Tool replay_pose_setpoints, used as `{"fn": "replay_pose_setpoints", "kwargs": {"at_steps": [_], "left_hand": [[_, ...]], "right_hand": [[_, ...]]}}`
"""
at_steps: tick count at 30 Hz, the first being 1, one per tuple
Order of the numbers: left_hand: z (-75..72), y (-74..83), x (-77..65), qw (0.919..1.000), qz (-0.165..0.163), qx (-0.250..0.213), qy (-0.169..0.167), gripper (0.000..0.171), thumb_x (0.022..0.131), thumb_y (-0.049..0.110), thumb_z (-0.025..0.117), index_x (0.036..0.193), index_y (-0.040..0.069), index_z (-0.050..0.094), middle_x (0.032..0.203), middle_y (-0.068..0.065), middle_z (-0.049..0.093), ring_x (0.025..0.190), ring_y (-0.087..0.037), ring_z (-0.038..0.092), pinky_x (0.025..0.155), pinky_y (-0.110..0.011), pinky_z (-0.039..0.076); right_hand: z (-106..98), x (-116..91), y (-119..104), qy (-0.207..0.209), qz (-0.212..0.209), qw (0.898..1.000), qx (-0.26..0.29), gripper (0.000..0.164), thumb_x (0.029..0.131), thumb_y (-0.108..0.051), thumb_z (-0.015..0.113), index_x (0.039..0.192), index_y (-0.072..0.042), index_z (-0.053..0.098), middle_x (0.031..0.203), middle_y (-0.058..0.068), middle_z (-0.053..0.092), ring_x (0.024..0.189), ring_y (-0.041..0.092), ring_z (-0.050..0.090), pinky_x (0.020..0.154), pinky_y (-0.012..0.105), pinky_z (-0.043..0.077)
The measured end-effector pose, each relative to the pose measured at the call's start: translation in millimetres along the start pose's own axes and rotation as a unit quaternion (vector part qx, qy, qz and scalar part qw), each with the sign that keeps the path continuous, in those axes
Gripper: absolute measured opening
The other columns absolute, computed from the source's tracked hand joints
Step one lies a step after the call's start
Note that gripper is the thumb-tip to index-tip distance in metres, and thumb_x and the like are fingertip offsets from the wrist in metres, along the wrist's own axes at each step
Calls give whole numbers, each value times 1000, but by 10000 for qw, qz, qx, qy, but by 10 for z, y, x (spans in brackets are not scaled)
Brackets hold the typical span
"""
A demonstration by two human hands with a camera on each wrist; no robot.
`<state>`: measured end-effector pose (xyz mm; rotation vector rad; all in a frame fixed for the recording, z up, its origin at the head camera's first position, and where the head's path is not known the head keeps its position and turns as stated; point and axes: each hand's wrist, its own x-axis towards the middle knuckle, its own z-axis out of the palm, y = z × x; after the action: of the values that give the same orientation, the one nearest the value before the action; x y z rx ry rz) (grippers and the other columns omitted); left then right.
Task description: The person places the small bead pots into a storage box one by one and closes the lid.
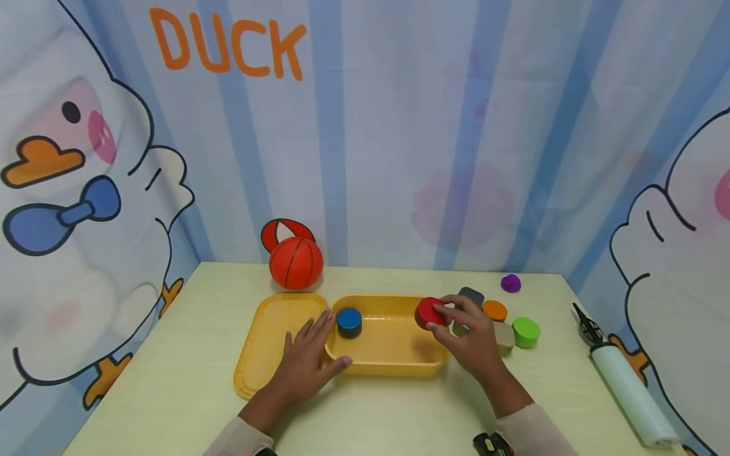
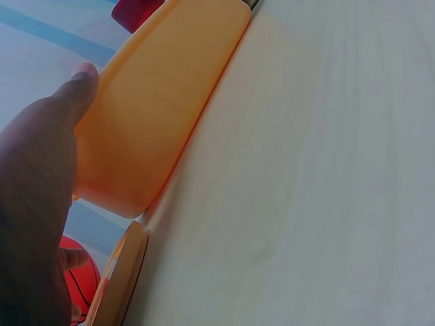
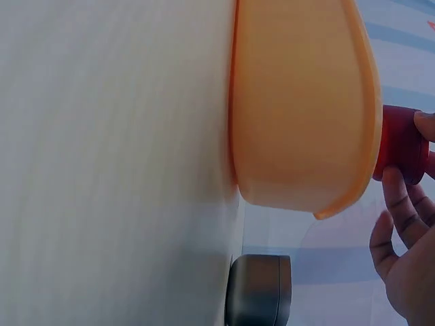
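Observation:
A yellow rectangular box [image 1: 393, 363] sits in the middle of the table, with a blue round piece [image 1: 349, 323] at its left end inside. My right hand [image 1: 470, 332] pinches a red round piece [image 1: 430, 312] between thumb and fingers, over the box's right end. In the right wrist view, the red piece [image 3: 401, 142] shows just beyond the box's rim. My left hand [image 1: 305, 364] rests at the box's left end, fingers extended. Its thumb [image 2: 83, 81] lies along the rim in the left wrist view.
A yellow lid [image 1: 256, 354] lies left of the box. Behind it sits a red ball [image 1: 296, 263]. At right are orange [image 1: 494, 310], green [image 1: 526, 332], beige [image 1: 504, 337] and dark grey [image 1: 471, 294] pieces, a small purple item [image 1: 511, 283] and a pale hand pump [image 1: 633, 392].

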<state>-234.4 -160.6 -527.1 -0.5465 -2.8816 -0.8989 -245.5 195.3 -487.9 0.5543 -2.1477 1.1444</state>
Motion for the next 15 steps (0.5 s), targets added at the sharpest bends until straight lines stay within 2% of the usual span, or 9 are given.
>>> {"fn": "replay_pose_setpoints", "kwargs": {"at_steps": [5, 8, 15], "left_hand": [[11, -21, 4, 10000, 11, 36, -19, 93, 103, 70, 60, 176, 24, 26, 185, 6, 17, 171, -42, 20, 124, -89, 6], [8, -22, 3, 10000, 28, 42, -14, 93, 102, 71, 59, 176, 24, 26, 185, 5, 18, 171, -42, 20, 124, -90, 7], [5, -4, 5, 10000, 54, 43, 34, 91, 103, 67, 62, 175, 23, 28, 185, 3, 19, 170, -44, 22, 124, -90, 8]], "right_hand": [[89, 34, -61, -272, 159, 9993, -195, 33, 84, -6, 94, 115, -3, 86, 124, 12, 76, 93, 18, 66, 71, 27, 60], [146, 53, -88, -382, 173, 9991, -59, 33, 84, -7, 94, 115, -3, 86, 125, 13, 76, 86, 18, 68, 71, 32, 61], [280, 95, -153, -606, 267, 9972, 350, 32, 85, -6, 93, 115, -2, 85, 125, 15, 76, 86, 21, 70, 73, 29, 59]]}}
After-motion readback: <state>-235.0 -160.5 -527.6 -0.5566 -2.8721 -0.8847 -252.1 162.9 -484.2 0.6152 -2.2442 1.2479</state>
